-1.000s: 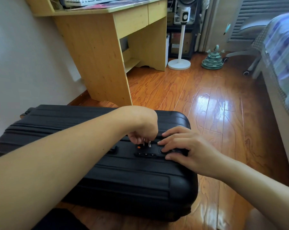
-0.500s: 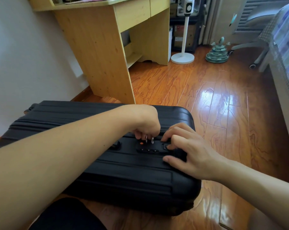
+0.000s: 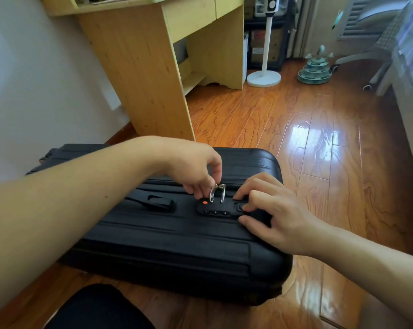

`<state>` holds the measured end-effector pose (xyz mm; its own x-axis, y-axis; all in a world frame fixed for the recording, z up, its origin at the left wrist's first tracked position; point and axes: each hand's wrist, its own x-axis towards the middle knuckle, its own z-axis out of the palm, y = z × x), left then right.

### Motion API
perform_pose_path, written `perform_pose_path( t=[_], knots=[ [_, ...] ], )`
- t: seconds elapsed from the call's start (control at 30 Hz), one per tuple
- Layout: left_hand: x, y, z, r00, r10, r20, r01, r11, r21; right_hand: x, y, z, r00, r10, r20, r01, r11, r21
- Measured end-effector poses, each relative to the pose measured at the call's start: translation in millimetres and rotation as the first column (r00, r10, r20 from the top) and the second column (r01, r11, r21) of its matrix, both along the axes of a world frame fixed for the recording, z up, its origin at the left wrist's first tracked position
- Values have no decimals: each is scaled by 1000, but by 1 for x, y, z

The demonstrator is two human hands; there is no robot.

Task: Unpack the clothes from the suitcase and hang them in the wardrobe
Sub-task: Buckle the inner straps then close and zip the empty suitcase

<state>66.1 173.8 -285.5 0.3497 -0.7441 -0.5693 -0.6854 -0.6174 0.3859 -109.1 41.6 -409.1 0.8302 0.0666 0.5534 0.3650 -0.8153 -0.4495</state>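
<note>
The black ribbed hard-shell suitcase [image 3: 167, 238] lies flat and closed on the glossy wooden floor [image 3: 319, 143], near the pale wooden desk [image 3: 139, 74]. The two metal zipper pulls [image 3: 217, 192] are pinched between the fingers of the left hand [image 3: 193, 169] and raised just above the black combination lock [image 3: 220, 207], apparently freed from its slots. The right hand [image 3: 269, 210] is braced on the shell, one fingertip pressed on the lock's release slider, presumably to keep the latch disengaged. Unzipping is judged next; no clothes are visible yet.
</note>
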Motion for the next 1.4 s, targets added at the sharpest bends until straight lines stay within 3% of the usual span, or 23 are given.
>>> perform_pose_path(
  t=[0.2, 0.37, 0.57, 0.8, 0.93, 1.07, 1.2, 1.4],
  knots=[
    [9, 15, -15, 995, -99, 5, 99, 983, -156, -1, 1, -1, 1000, -3, 0, 3, 1000, -7],
    [8, 25, -24, 978, -171, 120, 200, 934, -296, -1, 2, -1, 1000, 0, 0, 0, 1000, -6],
    [11, 25, -26, 871, -362, 331, 459, 841, -287, -5, 4, 3, 1000, -1, -16, 1, 1000, -11],
    [16, 26, -33, 710, -482, 513, 681, 655, -328, -4, 3, 2, 1000, -1, -17, 1, 1000, -7],
    [19, 33, -38, 691, -458, 558, 706, 593, -387, -3, 3, 2, 1000, -1, -8, 1, 1000, -9],
    [21, 35, -40, 699, -465, 544, 703, 587, -402, -3, 2, 1, 1000, 1, -10, -1, 1000, -5],
    [24, 28, -38, 621, -533, 575, 772, 543, -330, -2, 2, 1, 1000, -6, -17, 6, 1000, -7],
    [26, 22, -38, 636, -563, 528, 763, 563, -318, -2, 2, 0, 1000, -18, -14, 18, 1000, -8]
  ],
)
